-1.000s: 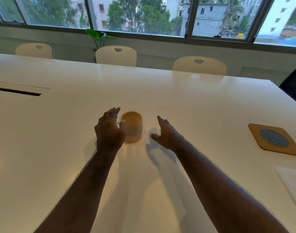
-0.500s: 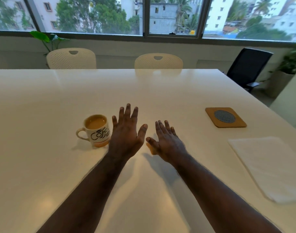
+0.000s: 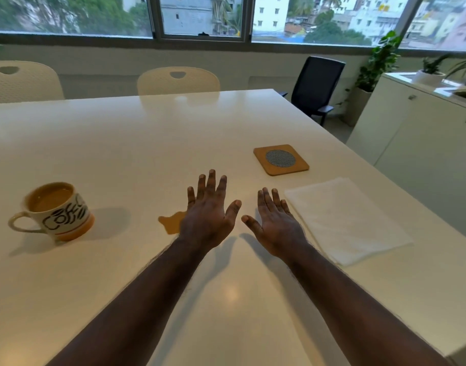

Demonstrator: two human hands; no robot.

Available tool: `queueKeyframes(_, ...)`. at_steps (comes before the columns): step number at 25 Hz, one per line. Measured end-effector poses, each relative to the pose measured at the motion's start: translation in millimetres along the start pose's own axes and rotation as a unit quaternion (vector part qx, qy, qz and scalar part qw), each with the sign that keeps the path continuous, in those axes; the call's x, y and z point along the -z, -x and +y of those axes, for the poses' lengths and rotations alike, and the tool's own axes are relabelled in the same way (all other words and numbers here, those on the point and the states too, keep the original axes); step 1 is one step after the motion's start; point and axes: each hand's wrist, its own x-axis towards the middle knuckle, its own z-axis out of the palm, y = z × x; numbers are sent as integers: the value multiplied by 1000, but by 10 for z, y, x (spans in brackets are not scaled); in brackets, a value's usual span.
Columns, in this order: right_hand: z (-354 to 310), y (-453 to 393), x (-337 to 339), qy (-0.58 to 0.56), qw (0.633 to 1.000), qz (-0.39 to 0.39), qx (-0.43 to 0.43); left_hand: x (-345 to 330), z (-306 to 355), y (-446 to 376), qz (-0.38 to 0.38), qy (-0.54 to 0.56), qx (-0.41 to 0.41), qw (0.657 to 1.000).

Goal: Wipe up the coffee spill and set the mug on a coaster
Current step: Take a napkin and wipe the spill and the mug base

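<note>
one cream ceramic mug (image 3: 58, 211) of milky coffee sits left of both hands' spread, empty fingers (image 3: 212, 182); bare white tabletop (image 3: 147, 143) beyond.

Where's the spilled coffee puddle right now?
In the head view, the small brown coffee puddle sits on the white table, between the coffee-filled ceramic mug on the left and the open left hand, which partly covers it.

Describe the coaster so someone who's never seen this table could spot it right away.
Look at the big white table, toward its far right side. Just beyond the folded white cloth lies the coaster. It is the only flat tan square there, with rounded corners and a grey woven disc in its middle.
</note>
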Motion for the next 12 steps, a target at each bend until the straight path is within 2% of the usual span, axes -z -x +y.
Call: queueKeyframes(12, 1410, 351, 260, -10, 999, -15, -45, -711, 1252, -332, -78, 15, -78, 994)
